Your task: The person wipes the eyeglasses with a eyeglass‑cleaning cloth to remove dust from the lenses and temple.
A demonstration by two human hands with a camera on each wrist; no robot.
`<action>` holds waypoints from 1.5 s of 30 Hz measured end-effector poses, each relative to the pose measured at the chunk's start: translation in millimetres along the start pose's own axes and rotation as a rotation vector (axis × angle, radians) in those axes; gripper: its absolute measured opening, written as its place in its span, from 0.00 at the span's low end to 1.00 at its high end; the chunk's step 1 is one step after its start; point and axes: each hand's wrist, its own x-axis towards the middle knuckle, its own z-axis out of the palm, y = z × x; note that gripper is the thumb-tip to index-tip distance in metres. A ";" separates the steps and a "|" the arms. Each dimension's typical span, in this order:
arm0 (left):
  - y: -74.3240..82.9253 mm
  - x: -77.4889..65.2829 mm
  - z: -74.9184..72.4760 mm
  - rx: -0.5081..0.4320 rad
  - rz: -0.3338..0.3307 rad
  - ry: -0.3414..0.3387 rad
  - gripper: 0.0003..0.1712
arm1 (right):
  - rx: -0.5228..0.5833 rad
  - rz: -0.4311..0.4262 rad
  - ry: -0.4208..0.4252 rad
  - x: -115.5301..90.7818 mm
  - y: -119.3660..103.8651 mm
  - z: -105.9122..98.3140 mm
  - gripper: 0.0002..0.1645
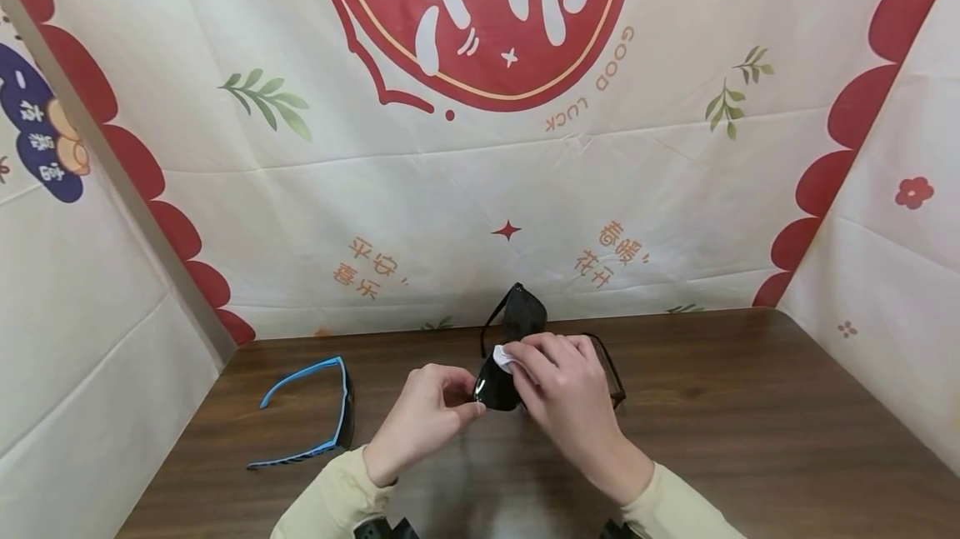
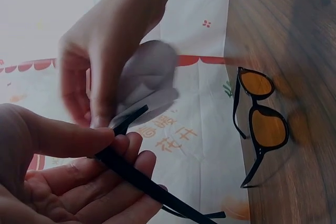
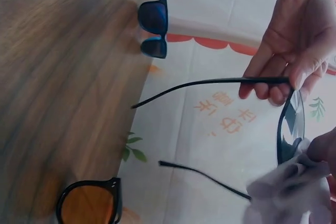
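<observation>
My left hand [image 1: 427,414] pinches black sunglasses [image 1: 495,389] at the hinge end, thumb against the frame. My right hand [image 1: 566,389] holds a pale cleaning cloth [image 1: 502,357] over a lens, its fingers on the cloth. The right wrist view shows the cloth [image 3: 289,192] bunched around one end of the frame, hiding part of a lens. Both thin temples of the sunglasses [image 3: 210,82] stretch out unfolded. In the left wrist view, one temple [image 2: 131,174] crosses in front of my left fingers.
Blue-and-black sunglasses [image 1: 343,418] rest on the brown wooden table [image 1: 735,422] at the left, temples unfolded. Black-framed glasses with amber lenses [image 2: 269,127] stand on the table near the back edge. A printed white cloth backdrop [image 1: 450,197] rises behind the table.
</observation>
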 end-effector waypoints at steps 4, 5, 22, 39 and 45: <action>-0.2 0.6 2.0 0.011 -0.006 0.004 0.04 | 0.072 -0.059 -0.045 2.1 -4.1 1.8 0.10; -0.9 0.6 1.8 0.011 -0.010 0.009 0.04 | 0.093 -0.078 -0.057 1.3 -5.1 2.5 0.10; -4.0 -2.5 -1.9 -0.025 -0.013 -0.008 0.03 | 0.056 0.034 -0.040 -8.4 4.3 -0.4 0.09; -6.0 -3.4 -1.3 -0.047 -0.008 0.038 0.05 | 0.216 -0.174 -0.092 -9.1 -7.6 4.6 0.09; -7.4 -3.9 -4.9 -0.076 -0.038 0.051 0.03 | 0.199 -0.191 -0.104 -16.7 0.1 -1.4 0.10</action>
